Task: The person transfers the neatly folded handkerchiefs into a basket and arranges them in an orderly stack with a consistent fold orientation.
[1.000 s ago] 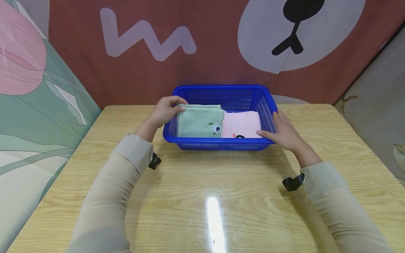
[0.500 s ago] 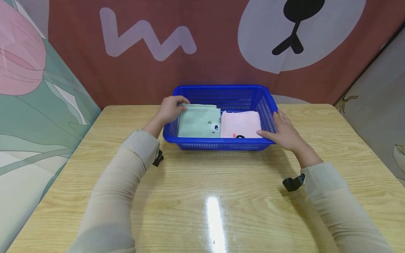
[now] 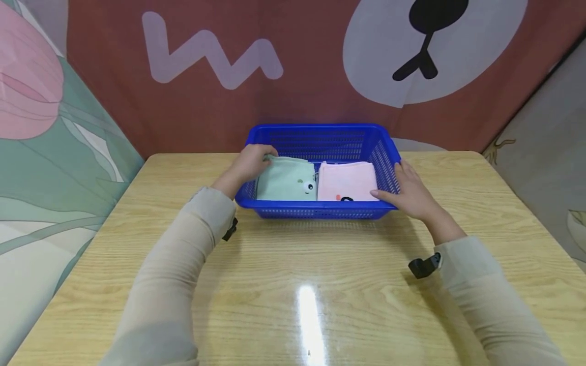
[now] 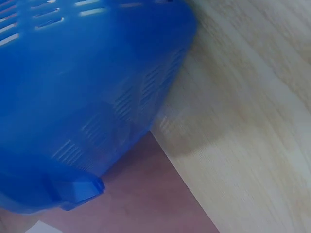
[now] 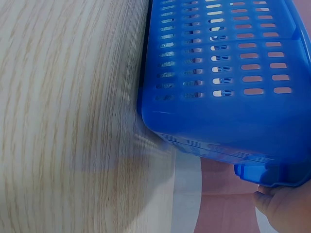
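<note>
A blue plastic basket (image 3: 316, 205) with slotted walls stands at the far side of the wooden table. Inside it on the left lies a folded green towel (image 3: 281, 180) with an embroidered eye. My left hand (image 3: 249, 162) pinches that towel at its back left corner, reaching over the basket's left rim. Beside it on the right lies a folded pink towel (image 3: 348, 178), a narrow gap between the two. My right hand (image 3: 414, 193) grips the basket's right rim, thumb over the front corner and fingers along the outside. In the left wrist view the basket wall (image 4: 58, 87) hides the left hand.
The light wooden table (image 3: 256, 284) extends in front of the basket. Close behind the basket hangs a reddish-brown printed cloth (image 3: 311, 101). A patterned cloth (image 3: 41, 193) covers the left side. Black wrist cameras, such as the right one (image 3: 423, 266), sit below both hands.
My left hand has shifted right and slightly toward me, and the green towel has settled lower and leftward, away from the pink towel. The right hand has stayed on the rim.
</note>
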Available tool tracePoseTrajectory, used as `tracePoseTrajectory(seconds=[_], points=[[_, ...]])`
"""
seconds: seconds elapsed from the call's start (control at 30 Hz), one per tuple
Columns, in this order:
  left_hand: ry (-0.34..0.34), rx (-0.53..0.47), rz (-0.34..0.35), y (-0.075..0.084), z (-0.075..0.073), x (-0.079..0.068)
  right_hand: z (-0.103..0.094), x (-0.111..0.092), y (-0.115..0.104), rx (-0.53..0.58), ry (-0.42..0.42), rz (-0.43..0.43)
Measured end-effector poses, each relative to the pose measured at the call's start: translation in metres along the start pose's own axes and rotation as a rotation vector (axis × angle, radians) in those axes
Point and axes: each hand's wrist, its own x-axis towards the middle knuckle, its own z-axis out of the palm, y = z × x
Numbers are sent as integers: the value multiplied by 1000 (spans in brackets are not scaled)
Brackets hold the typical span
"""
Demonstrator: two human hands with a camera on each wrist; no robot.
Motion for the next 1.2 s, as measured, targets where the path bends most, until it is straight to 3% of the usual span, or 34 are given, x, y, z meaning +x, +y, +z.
tracePoseTrajectory(seconds=[0.37, 0.6, 0.93, 1.2], points=[[0, 14, 1, -2, -1, 3, -2, 0, 1, 9, 6, -6], [39, 18, 11, -5, -5, -1, 0, 1, 1, 7, 1, 3], [14, -69, -82, -12, -12, -8, 0, 2, -3, 11, 16, 1], [40, -120, -91, -14, -14, -17, -1, -1, -1, 83, 33, 21]])
